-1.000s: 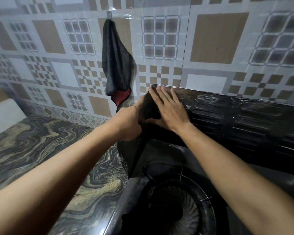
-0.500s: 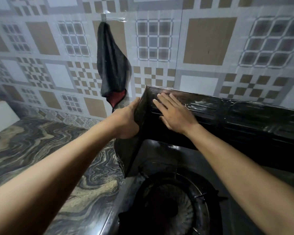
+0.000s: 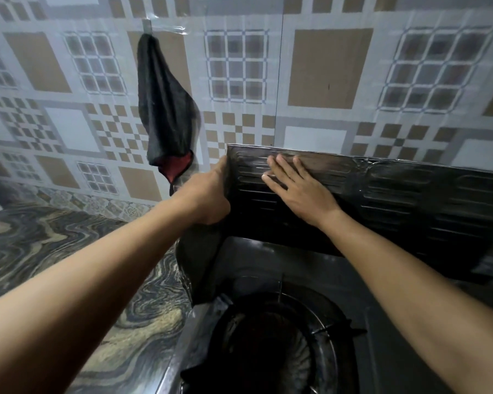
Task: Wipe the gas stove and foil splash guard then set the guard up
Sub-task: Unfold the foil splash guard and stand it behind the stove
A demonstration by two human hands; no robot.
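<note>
Stove (image 3: 268, 282) first, nearest to me at six o'clock: its dark top fills the lower centre, with a round burner ring (image 3: 273, 345) set into it and a pan-support prong showing at the ring's right edge. At eight o'clock the marbled countertop (image 3: 69, 251) runs beside the stove's left edge.

Further out, at the stove's rear edge, I see the foil splash guard (image 3: 396, 200) standing upright, dark and embossed with rows of slots. Its long back panel runs from twelve o'clock away to three o'clock, against the wall. A side wing of the same foil folds forward at the left corner and comes down along the stove's left side toward seven o'clock.

My left hand (image 3: 205, 197) is clamped on that left corner fold, thumb on the inner face, the fingers hidden behind the foil. My right hand (image 3: 299, 189) lies flat and open on the back panel just beside it, fingers spread and pointing toward the top edge, gripping nothing.

Farthest off, the patterned tiled wall (image 3: 333, 66) rises behind the guard. At eleven o'clock a dark cloth (image 3: 162, 109) with a red lining hangs from a hook on it, well clear of the guard.
</note>
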